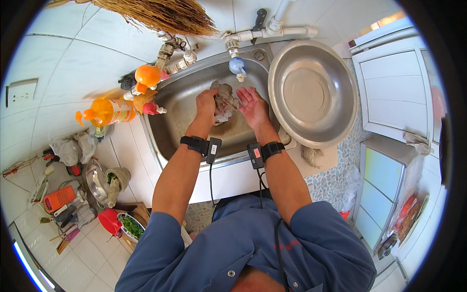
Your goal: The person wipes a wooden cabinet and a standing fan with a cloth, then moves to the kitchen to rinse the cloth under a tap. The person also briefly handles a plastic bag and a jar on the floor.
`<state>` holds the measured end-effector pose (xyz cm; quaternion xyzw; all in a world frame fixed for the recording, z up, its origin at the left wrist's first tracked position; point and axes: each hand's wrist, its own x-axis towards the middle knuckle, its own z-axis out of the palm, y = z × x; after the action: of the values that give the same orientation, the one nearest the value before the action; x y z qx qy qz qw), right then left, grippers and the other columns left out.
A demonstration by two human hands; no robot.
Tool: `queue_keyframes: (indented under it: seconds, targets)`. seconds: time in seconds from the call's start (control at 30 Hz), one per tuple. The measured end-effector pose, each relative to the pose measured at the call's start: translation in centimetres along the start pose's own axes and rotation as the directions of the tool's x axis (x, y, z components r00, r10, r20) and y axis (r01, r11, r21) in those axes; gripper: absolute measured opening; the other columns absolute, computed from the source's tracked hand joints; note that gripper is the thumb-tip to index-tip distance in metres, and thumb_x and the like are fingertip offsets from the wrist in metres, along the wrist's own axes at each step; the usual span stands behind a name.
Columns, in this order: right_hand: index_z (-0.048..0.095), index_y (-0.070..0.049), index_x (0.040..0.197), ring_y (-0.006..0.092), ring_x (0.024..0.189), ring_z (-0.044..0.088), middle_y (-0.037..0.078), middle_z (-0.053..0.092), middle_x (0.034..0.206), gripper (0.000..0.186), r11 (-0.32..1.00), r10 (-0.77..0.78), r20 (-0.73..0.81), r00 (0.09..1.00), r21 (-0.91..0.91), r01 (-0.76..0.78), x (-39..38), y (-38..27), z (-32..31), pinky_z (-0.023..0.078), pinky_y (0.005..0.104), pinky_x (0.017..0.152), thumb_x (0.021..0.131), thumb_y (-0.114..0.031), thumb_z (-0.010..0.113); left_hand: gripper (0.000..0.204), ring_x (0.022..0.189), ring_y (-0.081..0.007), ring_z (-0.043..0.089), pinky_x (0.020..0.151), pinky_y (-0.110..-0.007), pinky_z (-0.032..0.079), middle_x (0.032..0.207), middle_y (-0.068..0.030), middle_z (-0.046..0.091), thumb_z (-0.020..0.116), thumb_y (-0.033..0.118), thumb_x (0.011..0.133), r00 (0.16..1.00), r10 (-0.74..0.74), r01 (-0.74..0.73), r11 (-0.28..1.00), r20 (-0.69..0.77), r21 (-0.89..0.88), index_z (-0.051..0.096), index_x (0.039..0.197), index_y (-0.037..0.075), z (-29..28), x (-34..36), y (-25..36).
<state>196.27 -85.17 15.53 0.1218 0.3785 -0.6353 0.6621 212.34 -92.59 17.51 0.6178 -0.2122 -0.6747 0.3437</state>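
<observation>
My left hand (206, 105) is over the metal sink (175, 97), its fingers closed on the edge of a crumpled greyish rag (224, 103) with pinkish patches. The rag hangs down into the basin, between my two hands. My right hand (253, 107) is beside it, palm up with the fingers spread, and nothing lies in it. Just above the hands is a tap with a blue handle (237, 65); whether water runs from it I cannot tell.
A wide metal basin (311, 92) rests against the sink's right side. Soap bottles, one an orange pump bottle (104, 112), stand at the left. A straw broom (160, 14) hangs over the back. Bowls, one with chopped greens (131, 227), are at the lower left.
</observation>
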Motion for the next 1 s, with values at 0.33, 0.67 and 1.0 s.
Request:
queue_keyframes:
  seconds: [0.33,0.67,1.0]
  targets:
    - [0.071,-0.024,0.100,0.0175,0.118,0.066,-0.008,0.075,0.104,0.009,0.993,0.049,0.056,0.997,0.100,-0.055,0.5,-0.5,-0.8,0.043,0.0451,0.098,0.100,-0.033,0.068,0.023,0.085,-0.0240,0.067,0.075,-0.041,0.058,0.100,-0.0130,0.069,0.062,0.016,0.095,1.000,0.014,-0.014,0.999,-0.008,0.036,0.069,0.106,-0.003,2.0,-2.1,1.4]
    - [0.072,-0.020,0.099,0.0138,0.107,0.069,-0.007,0.075,0.100,0.013,0.996,0.055,0.083,0.995,0.071,-0.061,1.8,-0.1,-2.0,0.051,0.0371,0.096,0.093,-0.028,0.080,0.017,0.075,-0.0216,0.065,0.067,-0.038,0.056,0.089,-0.0099,0.068,0.064,0.014,0.093,1.000,0.011,-0.011,1.000,0.002,0.017,0.070,0.096,-0.001,3.1,-2.4,2.1]
    - [0.070,-0.017,0.117,0.0151,0.105,0.070,-0.002,0.076,0.110,0.031,0.996,0.035,-0.001,0.999,0.085,-0.035,1.3,-0.8,-1.0,0.052,0.0343,0.092,0.095,-0.039,0.076,0.015,0.076,-0.0220,0.064,0.067,-0.041,0.056,0.089,-0.0097,0.067,0.061,0.015,0.094,0.998,-0.054,0.055,0.998,0.023,-0.011,0.069,0.093,0.002,3.7,-1.9,2.3]
